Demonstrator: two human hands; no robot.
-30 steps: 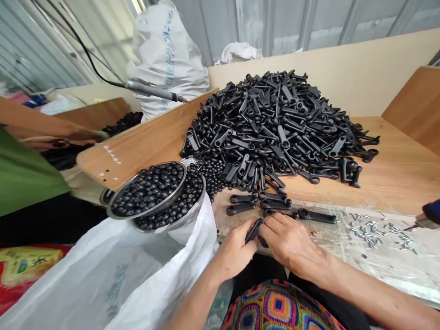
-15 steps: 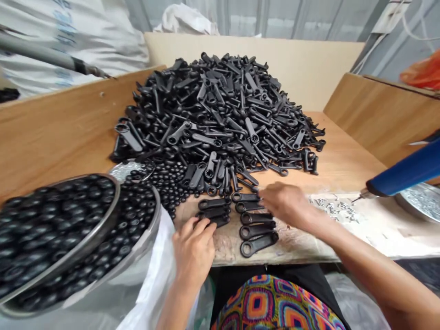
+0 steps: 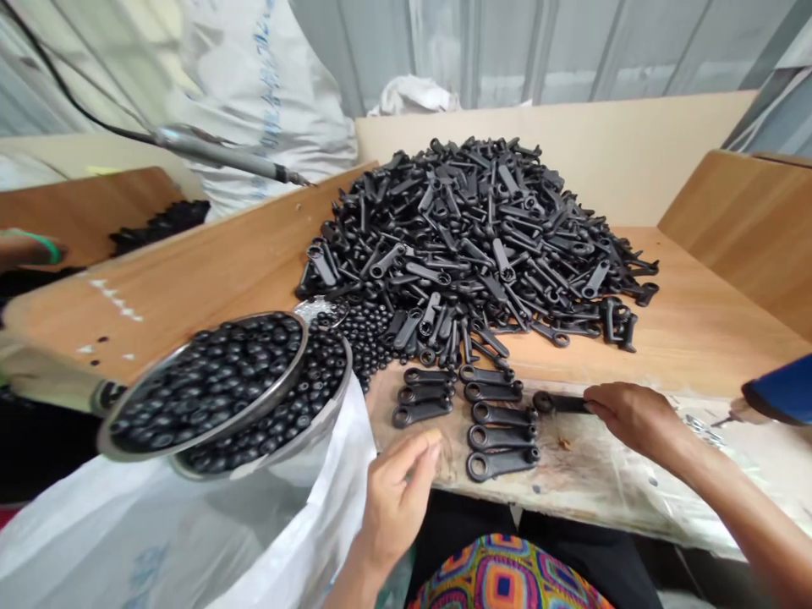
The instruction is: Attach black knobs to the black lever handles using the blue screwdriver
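My right hand (image 3: pixel 634 414) grips one end of a black crank handle (image 3: pixel 562 403) lying on the worktop, its ring end pointing left. Beside it, several like handles form a column (image 3: pixel 501 437), ring ends to the left. A shorter column of three handles (image 3: pixel 422 412) lies further left. Just below that, my left hand (image 3: pixel 399 486) hovers near the front edge with fingers curled and thumb close to the forefinger; whatever they may hold is hidden. Behind the columns rises a big heap of the same black handles (image 3: pixel 475 228).
Two metal bowls of black round knobs (image 3: pixel 209 389) stand at left above a white sack (image 3: pixel 304 524). Loose knobs (image 3: pixel 371 334) spill beside them. A grey power screwdriver (image 3: pixel 222 156) hangs upper left, a blue one (image 3: pixel 783 385) at right near small metal pins (image 3: pixel 704 430). Another person's arm (image 3: pixel 29 248) shows far left.
My left hand has come off the left column and drawn back toward me. My right hand has moved right from the second column to a separate handle. The view has swung right, then partly back left.
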